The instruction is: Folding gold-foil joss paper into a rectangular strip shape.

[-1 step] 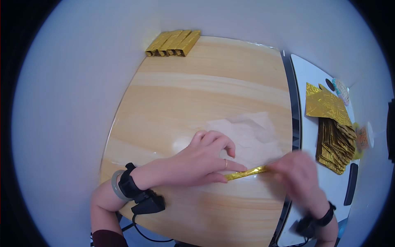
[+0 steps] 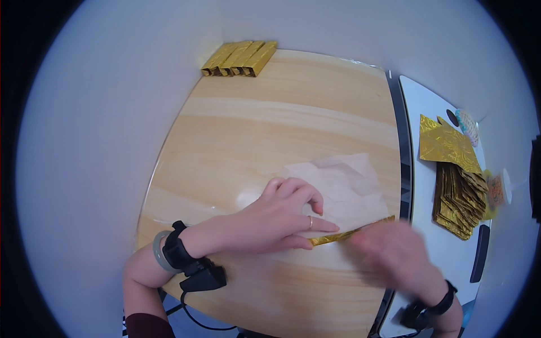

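Note:
A narrow folded strip of gold foil paper point(image 2: 323, 239) lies slantwise on the wooden table, along the near edge of a creased, pale thin sheet point(image 2: 349, 183). Whether strip and sheet are one piece I cannot tell. My left hand point(image 2: 276, 219) holds the strip's left end between thumb and forefinger, its other fingers bent over the sheet. My right hand point(image 2: 394, 256) is curled and smeared by motion at the strip's middle. It hides part of the strip, and the gold far end shows beyond it. Its fingertips cannot be made out.
Several gold foil box-shaped pieces point(image 2: 239, 58) stand in a row at the table's far left corner. On the white side table point(image 2: 414, 186) at right lie a stack of folded gold paper point(image 2: 457, 203), loose gold sheets point(image 2: 448, 143) and a tub point(image 2: 499, 188). Pale walls enclose the table.
My right hand has moved left and slightly nearer along the strip, from its right end to its middle. The strip's right end now shows. My left hand has stayed in place.

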`<action>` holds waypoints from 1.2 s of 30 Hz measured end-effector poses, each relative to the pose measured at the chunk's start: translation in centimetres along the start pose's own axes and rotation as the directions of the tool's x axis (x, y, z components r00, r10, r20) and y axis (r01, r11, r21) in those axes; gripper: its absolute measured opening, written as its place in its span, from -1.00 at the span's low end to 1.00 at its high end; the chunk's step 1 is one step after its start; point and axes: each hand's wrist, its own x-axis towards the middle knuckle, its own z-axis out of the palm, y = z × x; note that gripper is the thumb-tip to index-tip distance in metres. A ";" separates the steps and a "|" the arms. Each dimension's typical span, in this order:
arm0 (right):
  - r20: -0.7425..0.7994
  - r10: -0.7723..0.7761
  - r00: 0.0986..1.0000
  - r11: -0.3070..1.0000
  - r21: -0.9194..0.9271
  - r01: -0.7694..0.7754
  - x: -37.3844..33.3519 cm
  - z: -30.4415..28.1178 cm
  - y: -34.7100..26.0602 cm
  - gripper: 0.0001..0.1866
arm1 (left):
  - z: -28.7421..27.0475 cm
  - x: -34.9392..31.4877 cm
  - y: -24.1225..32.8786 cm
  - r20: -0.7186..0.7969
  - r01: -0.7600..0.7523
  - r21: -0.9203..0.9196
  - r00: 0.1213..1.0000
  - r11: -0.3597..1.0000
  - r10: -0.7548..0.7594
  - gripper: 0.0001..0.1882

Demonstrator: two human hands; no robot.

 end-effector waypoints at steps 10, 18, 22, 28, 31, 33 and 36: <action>0.374 -0.010 0.927 1.000 -0.005 0.013 -0.2 1.9 -3.1 -0.32 | -0.1 0.5 0.2 0.005 0.072 0.044 0.997 0.996 -0.073 -0.14; 0.451 0.067 0.890 0.997 -0.065 -0.042 -1.5 0.0 -0.9 -0.34 | -0.4 0.4 0.4 0.024 0.059 0.072 0.998 0.996 -0.061 -0.15; 0.495 0.107 0.862 0.994 -0.075 -0.080 -2.1 -1.4 0.4 -0.31 | -0.6 0.6 0.5 0.050 0.060 0.064 0.997 0.996 -0.063 -0.17; 0.538 0.228 0.811 0.972 -0.178 -0.155 -3.6 -3.2 1.7 -0.37 | -0.8 0.5 0.8 0.067 0.042 0.118 0.996 0.992 -0.050 -0.18; 0.530 0.258 0.808 0.962 -0.214 -0.167 -3.9 -3.3 1.9 -0.41 | -0.2 -0.2 0.6 0.053 0.006 0.166 0.998 0.986 -0.015 -0.21; 0.526 0.258 0.810 0.962 -0.219 -0.163 -4.1 -3.2 1.8 -0.41 | 0.4 -0.6 0.2 0.023 -0.009 0.169 1.000 0.986 0.006 -0.25; 0.518 0.247 0.819 0.962 -0.236 -0.141 -3.7 -3.3 1.9 -0.41 | 0.8 -0.7 0.3 -0.099 0.083 0.033 0.992 0.996 -0.080 -0.45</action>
